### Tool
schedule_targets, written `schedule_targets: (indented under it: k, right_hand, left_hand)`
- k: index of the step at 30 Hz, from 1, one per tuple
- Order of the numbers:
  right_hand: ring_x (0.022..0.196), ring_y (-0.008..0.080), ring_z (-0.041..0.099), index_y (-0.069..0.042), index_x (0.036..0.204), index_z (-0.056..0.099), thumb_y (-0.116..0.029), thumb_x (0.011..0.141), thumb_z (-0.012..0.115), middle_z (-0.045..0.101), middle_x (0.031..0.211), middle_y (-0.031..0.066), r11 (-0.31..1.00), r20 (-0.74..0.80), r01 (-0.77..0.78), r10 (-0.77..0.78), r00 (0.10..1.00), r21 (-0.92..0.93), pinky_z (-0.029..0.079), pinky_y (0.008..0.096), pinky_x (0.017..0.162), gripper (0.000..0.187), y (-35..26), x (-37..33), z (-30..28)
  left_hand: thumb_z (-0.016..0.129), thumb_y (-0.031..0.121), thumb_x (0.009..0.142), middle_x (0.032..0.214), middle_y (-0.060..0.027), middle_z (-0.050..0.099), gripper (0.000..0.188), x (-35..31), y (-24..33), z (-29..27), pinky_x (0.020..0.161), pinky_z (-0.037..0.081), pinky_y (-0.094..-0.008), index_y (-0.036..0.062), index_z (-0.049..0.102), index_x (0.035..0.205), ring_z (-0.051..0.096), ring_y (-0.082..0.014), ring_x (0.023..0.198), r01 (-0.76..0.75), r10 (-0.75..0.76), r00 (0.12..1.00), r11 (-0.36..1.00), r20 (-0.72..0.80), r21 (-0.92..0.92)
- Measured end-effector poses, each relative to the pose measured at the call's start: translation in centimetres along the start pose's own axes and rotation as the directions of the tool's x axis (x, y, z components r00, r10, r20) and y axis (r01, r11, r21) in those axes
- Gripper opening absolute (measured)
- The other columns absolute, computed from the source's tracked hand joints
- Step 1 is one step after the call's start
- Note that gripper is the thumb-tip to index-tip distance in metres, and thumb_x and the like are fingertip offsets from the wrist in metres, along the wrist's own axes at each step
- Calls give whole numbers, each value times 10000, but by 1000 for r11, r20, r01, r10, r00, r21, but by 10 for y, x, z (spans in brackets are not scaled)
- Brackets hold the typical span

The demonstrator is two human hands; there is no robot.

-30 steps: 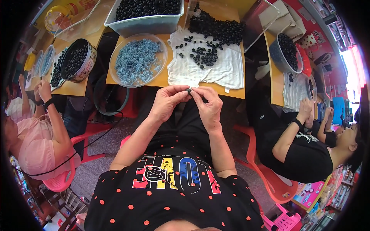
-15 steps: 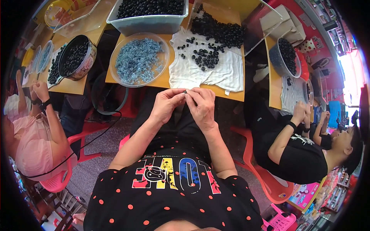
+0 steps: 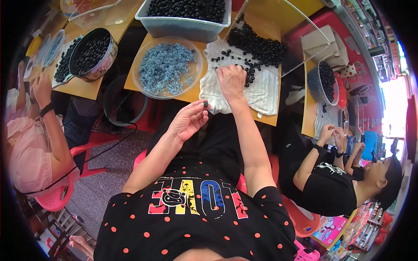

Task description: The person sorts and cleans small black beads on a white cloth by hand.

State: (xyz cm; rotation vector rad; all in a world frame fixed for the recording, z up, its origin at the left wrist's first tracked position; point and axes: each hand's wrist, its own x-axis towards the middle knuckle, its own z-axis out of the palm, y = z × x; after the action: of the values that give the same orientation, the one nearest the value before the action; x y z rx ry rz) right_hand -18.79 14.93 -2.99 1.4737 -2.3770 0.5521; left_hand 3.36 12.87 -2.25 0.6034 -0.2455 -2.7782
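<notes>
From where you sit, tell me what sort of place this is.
Probably a small shared craft workroom, perhaps inside a shop: black beads lie on a white cloth, people sit at neighbouring tables on either side, and assorted goods crowd the lower right.

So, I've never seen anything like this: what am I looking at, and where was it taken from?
There's no robot here, just two bare hands. The camera is the left one of a pair worn on the wearer's head, looking down; its wide fisheye lens makes straight edges curve.

The left hand pinches one small dark bead at its fingertips. The right hand reaches over a white cloth, its fingertips near loose black beads; I can't tell whether it holds any.

Also on the yellowish-brown table are a round clear tray of small blue pieces and, beyond it, a rectangular plastic tub filled with more black beads.
</notes>
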Motion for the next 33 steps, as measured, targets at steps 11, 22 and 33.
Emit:
schedule_targets:
  k: [11, 22, 33]
  right_hand:
    - [789, 175, 630, -31, 995, 741, -173, 878, 692, 719, 919, 100, 781, 336, -376, 226, 914, 498, 493, 302, 759, 190, -11, -12, -38]
    - [900, 122, 655, 58, 1122, 668, -7, 929, 650, 712, 1009, 103, -318, 463, -390, 196, 865, 864, 516, 226, 805, 205, -47, -94, -91]
    - [854, 82, 632, 41, 1052, 705, -5, 900, 689, 701, 974, 45, 91, 290, -329, 295, 910, 940, 504, 207, 777, 160, -73, -98, -104]
  left_hand:
    - [640, 74, 948, 1027, -105, 681, 257, -8, 10, 3, 759, 571, -271, -10, 613, 1190, 649, -120, 809, -49, 51, 998, 998, -30, 45]
    - [644, 69, 944, 988, -77, 693, 197, -13, 5, 27, 755, 568, -261, 10, 634, 1131, 656, -118, 806, -82, 81, 997, 991, 10, 109]
    - [648, 27, 934, 1001, -73, 690, 190, -21, 0, 36, 800, 565, -256, -22, 666, 1117, 661, -126, 855, -244, 240, 970, 944, 45, 223]
